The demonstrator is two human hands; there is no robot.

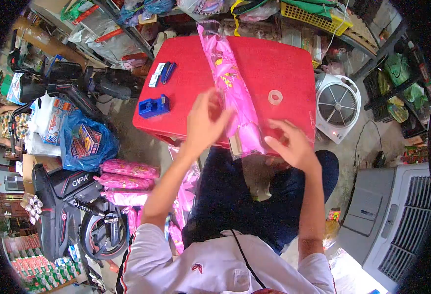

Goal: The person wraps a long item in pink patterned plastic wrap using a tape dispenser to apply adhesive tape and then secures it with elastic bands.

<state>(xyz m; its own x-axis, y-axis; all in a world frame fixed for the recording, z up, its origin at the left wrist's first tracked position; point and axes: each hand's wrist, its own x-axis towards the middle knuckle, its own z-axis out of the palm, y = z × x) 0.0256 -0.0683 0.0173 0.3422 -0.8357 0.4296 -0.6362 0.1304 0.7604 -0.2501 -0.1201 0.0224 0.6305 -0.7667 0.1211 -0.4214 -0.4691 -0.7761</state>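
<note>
A long pink package [235,90] with yellow printing lies across the red table [284,63], its clear plastic end at the far side and its near end at the table's front edge. My left hand [206,120] is at the package's left side, thumb and fingers apart and a little blurred. On the other side, my right hand [291,146] is open beside the near end, with curved, separated fingers. A roll of clear tape [275,97] lies on the table beyond my right hand. The blue tape dispenser [154,106] stands near the left edge.
Small boxes [156,75] and blue items [168,72] lie at the table's left. Several similar pink packages [127,176] are stacked on the left, by a motorbike [61,210] and a blue bag [85,142]. A white fan [338,105] stands to the right.
</note>
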